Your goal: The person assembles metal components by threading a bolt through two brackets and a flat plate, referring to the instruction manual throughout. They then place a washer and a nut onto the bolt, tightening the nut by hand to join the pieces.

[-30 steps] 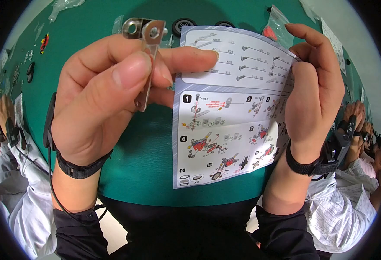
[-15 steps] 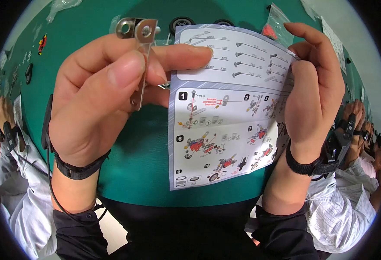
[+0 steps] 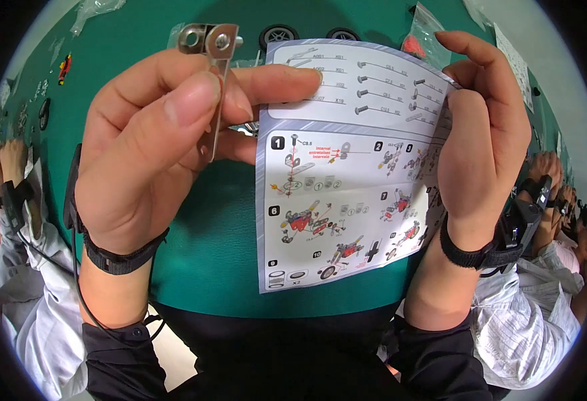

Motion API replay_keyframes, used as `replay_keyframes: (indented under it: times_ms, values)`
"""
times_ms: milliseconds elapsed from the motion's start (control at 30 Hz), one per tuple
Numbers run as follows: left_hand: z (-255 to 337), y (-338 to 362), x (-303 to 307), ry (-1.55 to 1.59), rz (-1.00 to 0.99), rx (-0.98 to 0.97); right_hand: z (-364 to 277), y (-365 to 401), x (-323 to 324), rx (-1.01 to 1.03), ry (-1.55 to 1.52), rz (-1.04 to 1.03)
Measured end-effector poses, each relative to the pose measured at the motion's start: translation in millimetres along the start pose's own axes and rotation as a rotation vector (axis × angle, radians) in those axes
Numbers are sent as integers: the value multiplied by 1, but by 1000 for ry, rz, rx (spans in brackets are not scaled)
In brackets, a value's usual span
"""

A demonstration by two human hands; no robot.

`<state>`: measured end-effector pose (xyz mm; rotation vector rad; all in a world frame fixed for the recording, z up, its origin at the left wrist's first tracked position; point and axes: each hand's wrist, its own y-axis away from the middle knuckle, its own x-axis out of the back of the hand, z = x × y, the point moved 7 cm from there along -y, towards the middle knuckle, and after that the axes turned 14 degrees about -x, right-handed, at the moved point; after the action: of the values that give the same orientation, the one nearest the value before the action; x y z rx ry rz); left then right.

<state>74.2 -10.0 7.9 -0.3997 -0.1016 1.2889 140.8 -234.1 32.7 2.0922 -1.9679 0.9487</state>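
My left hand (image 3: 150, 144) pinches a silvery metal bracket assembly (image 3: 221, 41) between thumb and fingers. Its top is bent into a fork with round holes, a small bolt end sticks out to the right, and a flat strip runs down below. The left forefinger and a lower finger reach to the left edge of a printed instruction sheet (image 3: 347, 174). My right hand (image 3: 477, 140) grips that sheet by its right edge, thumb in front. The paper shows a parts list above and numbered assembly drawings below, held upright over the table. Some metal parts behind it are mostly hidden.
Two black toy wheels (image 3: 279, 36) lie on the green table (image 3: 206, 267) behind the sheet. A clear bag (image 3: 421, 37) with red parts is at the back right. A small red-yellow piece (image 3: 65, 69) and a black part (image 3: 44, 113) lie left. Co-workers sit on both sides.
The bracket assembly and my left hand have shifted very slightly left. The sheet's left side has also moved a little left; both grips stay the same.
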Motion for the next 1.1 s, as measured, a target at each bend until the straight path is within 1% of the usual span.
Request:
replay_keyframes:
  times_ms: [233, 367, 467, 533, 600, 633, 667, 733, 800, 900, 1000, 1100]
  values:
    - [-5, 0, 0, 6, 3, -37, 0, -1, -1, 23, 36, -2]
    - [-6, -2, 4, 21, -6, 17, 4, -1, -2, -15, 37, -9]
    - [-9, -2, 7, -80, 128, -29, 7, -3, -6, -96, 70, -45]
    - [-7, -2, 7, -192, 162, -76, 12, -5, -11, -152, 124, -69]
    - [-5, -3, 10, -277, 99, -122, 15, -9, -17, -49, 239, -79]
    - [-5, -4, 9, -226, 100, -124, 14, -10, -20, 3, 294, -82]
    - [-6, -5, 7, -174, 102, -125, 16, -9, -23, -37, 334, -106]
    - [-9, -4, 8, -72, 94, -74, 18, -8, -30, 133, 350, -34]
    - [-12, 1, 9, 24, 74, 23, 12, -8, -36, 228, 297, 0]
    - [-12, 1, 4, 34, 118, 52, -7, -2, -40, 235, 163, -38]
    - [-11, -4, 2, -172, 130, -114, -35, 11, -44, 242, 139, -161]
    - [-6, -4, -1, -288, 82, -142, -47, 18, -52, 294, 115, -285]
